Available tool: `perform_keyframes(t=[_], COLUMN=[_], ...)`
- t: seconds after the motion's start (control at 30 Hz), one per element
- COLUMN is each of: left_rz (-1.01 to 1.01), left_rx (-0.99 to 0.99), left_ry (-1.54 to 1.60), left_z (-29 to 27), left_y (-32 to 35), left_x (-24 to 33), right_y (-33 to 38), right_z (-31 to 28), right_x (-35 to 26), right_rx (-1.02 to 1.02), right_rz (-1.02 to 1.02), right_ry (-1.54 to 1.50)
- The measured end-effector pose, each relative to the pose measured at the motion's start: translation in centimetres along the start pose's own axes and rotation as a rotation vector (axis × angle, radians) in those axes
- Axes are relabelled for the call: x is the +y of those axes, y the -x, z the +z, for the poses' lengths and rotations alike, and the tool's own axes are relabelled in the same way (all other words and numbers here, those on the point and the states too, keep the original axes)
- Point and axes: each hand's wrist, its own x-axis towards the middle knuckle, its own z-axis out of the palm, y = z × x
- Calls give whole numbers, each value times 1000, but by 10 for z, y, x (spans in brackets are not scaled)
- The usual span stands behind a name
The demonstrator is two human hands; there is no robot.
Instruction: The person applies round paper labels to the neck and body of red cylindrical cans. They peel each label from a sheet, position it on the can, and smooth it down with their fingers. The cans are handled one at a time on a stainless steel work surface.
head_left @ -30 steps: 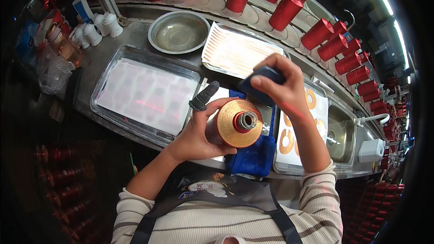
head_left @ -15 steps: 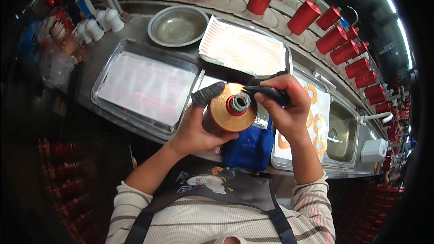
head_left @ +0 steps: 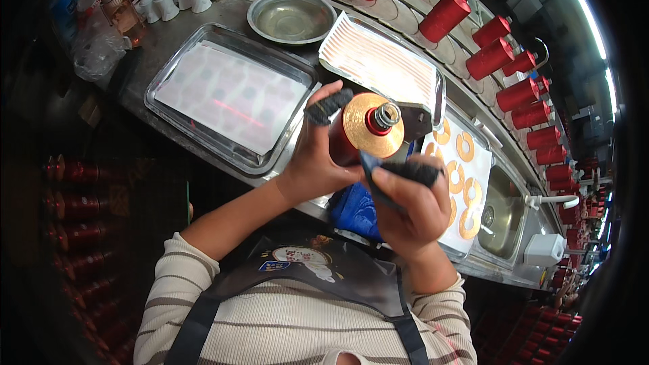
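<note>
A red bottle (head_left: 343, 143) with an uncapped threaded neck tilts toward me, its shoulder covered by a gold ring-shaped label (head_left: 358, 125). My left hand (head_left: 314, 162) is wrapped around the bottle's body, and a dark grey cover (head_left: 328, 106) sits on the thumb. Closed at the bottle's near right side, my right hand (head_left: 414, 213) pinches a dark, flat, scraper-like piece (head_left: 370, 165) against the edge of the gold label. A dark cover (head_left: 419, 173) is on one of its fingers too. The fingers' far sides are hidden.
A tray with a white sheet (head_left: 230, 94) lies left, a metal bowl (head_left: 291, 17) behind it. Beyond the bottle sits a tray of striped label strips (head_left: 378, 61). Gold rings on a white sheet (head_left: 466, 145) lie right, beside a sink (head_left: 503, 220). Red bottles (head_left: 490, 59) line the conveyor.
My right hand has moved from the bottle's far right side down to its near right side, bringing the dark piece along. The bottle has shifted right and tilted, showing more of its red body.
</note>
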Motion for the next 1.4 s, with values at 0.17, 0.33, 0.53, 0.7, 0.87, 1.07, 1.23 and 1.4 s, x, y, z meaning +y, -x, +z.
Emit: perform_keyframes(t=[0.17,0.33,0.53,0.7,0.87,1.07,1.23,1.4], left_rz=[-102,-89,-37,26,-103,-314,-212,5], left_rx=[-156,-111,-137,-88,-231,-372,-392,-310], left_ry=[186,125,103,123,80,197,258,205], left_z=[3,10,9,3,-10,-18,-16,-14], left_y=[3,6,7,5,-6,-9,-13,-9], left_x=[-17,-18,-19,-20,-10,-19,-16,-22], right_y=[3,-2,6,8,-12,-93,-84,-47], right_z=[14,11,0,-10,-8,29,13,3], right_x=[4,15,22,25,88,109,111,112], right_rx=[-172,-88,-10,-1,96,-507,-355,-113], right_rz=[-115,-130,71,593,895,663,648,607], right_ry=[-228,107,-18,-368,-492,-553,-529,-269])
